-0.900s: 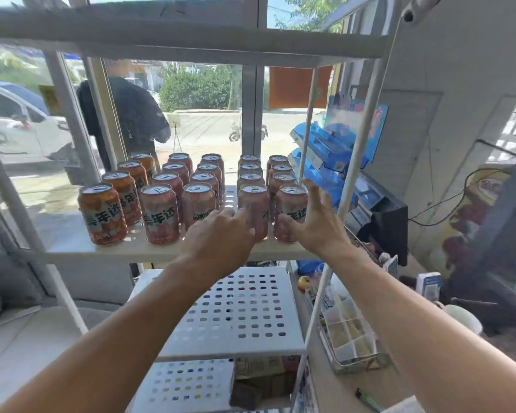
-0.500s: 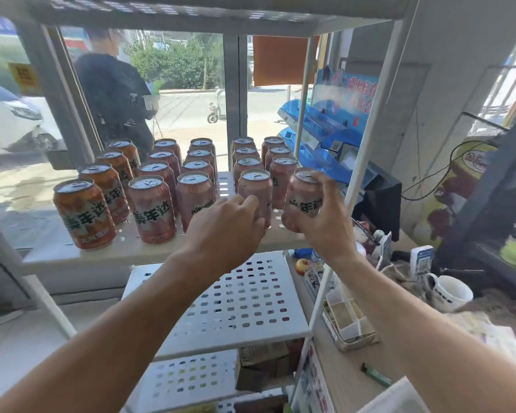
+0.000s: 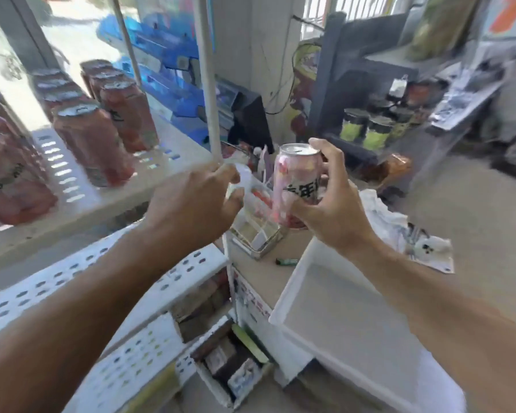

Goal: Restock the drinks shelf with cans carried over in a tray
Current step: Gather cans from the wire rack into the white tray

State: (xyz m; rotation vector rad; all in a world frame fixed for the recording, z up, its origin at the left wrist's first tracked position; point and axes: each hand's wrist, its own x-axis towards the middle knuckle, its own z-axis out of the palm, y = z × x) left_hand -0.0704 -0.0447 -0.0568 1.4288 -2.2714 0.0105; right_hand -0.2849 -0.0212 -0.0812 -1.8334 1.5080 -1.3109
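Observation:
My right hand [image 3: 334, 213] grips an orange-pink drinks can [image 3: 295, 180] upright in the air, to the right of the shelf post [image 3: 208, 84] and above the counter. My left hand [image 3: 188, 204] hovers just left of the can with loosely curled fingers and holds nothing. Several matching cans [image 3: 96, 144] stand in rows on the white perforated shelf [image 3: 72, 201] at left, blurred by motion. The white plastic tray [image 3: 292, 281] lies on the counter below my right forearm, and its visible inside holds nothing.
A small wire basket [image 3: 259, 236] and a green lighter [image 3: 286, 261] sit on the counter under the can. Lower perforated shelves [image 3: 72, 281] hold boxes. Green-labelled cans [image 3: 376, 132] stand on a dark rack at back right, with crumpled paper [image 3: 388, 222] nearby.
My right hand has lifted the front right can off the shelf and carried it right, past the post. My left hand followed it. The view swung right and down.

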